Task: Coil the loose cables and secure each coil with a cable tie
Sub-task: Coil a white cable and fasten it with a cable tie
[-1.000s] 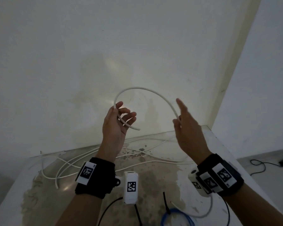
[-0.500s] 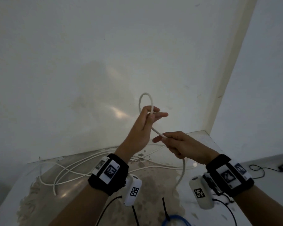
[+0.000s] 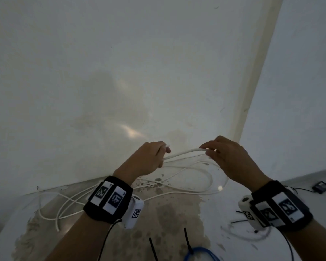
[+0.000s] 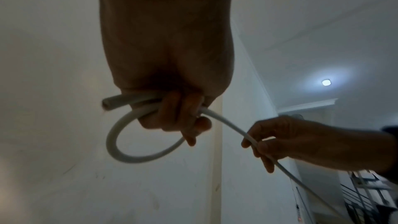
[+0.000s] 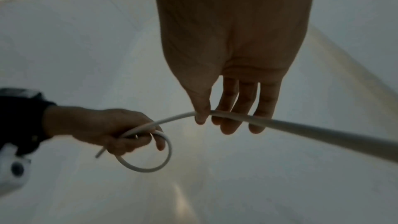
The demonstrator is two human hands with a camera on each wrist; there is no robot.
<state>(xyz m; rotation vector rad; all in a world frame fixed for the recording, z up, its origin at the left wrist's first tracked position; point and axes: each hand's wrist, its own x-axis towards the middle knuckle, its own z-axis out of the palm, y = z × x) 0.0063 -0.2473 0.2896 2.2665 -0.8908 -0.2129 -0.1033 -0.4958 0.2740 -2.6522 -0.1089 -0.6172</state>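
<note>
A long white cable [image 3: 184, 153] stretches between my two hands above the table. My left hand [image 3: 149, 161] grips its end and one small loop [image 4: 120, 146] in a fist; the cut tip [image 4: 106, 103] sticks out beside the thumb. My right hand [image 3: 226, 157] pinches the cable between thumb and fingers [image 5: 232, 117] a short way along. The remaining white cable [image 3: 177, 178] lies in loose curves on the table [image 3: 17, 219]. Black cable ties [image 3: 186, 240] lie near the front edge.
A blue cable coil [image 3: 199, 254] sits at the table's front edge, with a black tie on it. A white wall [image 3: 120, 72] rises directly behind the table. A black adapter [image 3: 321, 187] and its cord lie on the floor at right.
Both hands have dropped lower and moved apart. The loop in the left hand turned from upright to hanging under the fist, and the right hand slid outward along the cable.
</note>
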